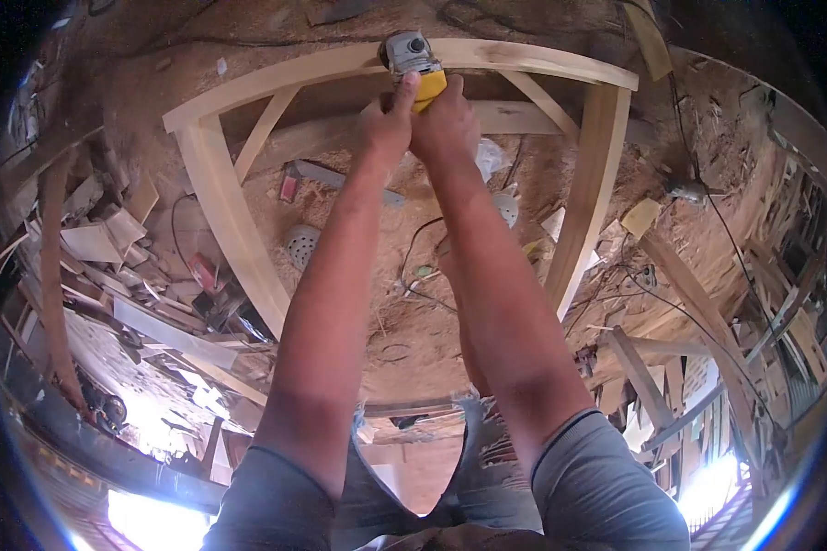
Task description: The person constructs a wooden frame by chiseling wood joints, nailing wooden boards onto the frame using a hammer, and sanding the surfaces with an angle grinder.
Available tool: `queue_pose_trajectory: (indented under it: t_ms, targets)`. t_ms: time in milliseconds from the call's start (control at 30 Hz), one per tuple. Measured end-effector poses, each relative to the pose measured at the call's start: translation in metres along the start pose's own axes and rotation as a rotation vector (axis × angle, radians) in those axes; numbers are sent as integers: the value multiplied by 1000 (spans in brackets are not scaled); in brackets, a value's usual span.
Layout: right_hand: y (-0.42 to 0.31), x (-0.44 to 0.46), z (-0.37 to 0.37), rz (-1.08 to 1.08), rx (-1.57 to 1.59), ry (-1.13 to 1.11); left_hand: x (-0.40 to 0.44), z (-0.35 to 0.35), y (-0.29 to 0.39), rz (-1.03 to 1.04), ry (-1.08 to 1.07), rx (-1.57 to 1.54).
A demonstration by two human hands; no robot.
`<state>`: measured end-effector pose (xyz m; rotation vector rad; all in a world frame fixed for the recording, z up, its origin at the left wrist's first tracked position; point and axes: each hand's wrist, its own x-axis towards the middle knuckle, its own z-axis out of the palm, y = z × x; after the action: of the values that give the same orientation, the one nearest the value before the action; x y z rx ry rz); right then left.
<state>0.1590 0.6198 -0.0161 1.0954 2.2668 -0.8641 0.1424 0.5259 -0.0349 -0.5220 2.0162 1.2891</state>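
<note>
Both my arms reach forward to a yellow and grey angle grinder (429, 88). Wrapped round its yellow body are my left hand (386, 129), thumb on top, and my right hand (446, 124) on the other side. The grinder's grey head rests at or just above the curved top rail (524, 59) of a pale wooden frame; whether its disc touches the wood is hidden. Two broad legs, the left one (230, 207) and the right one (590, 184), run from the rail toward me, with slanting braces (265, 134) at the corners.
Perforated clogs (301, 246) lie on the sawdust-covered floor inside the frame, near a metal square (322, 174). Scrap wood (110, 234) is heaped at left, more boards (652, 381) at right. Dark cables (717, 216) cross the floor near another power tool (687, 191).
</note>
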Motion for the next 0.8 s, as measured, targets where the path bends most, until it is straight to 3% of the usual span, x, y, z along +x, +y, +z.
queue_pose_trajectory:
  t_ms: [200, 300, 400, 500, 600, 800]
  targets:
    - [47, 24, -28, -16, 17, 35, -1, 55, 7, -39, -113, -59]
    - [63, 28, -43, 37, 24, 72, -9, 72, 28, -70, -142, 113]
    - [81, 37, -54, 2, 34, 111, -2, 96, 21, -11, -196, 26]
    - [93, 42, -65, 7, 2, 155, 6, 125, 7, 98, -77, 42]
    - [109, 47, -75, 32, 28, 156, -19, 127, 48, 0, -223, 117]
    - [138, 63, -86, 44, 8, 191, -5, 168, 29, 134, -129, 212]
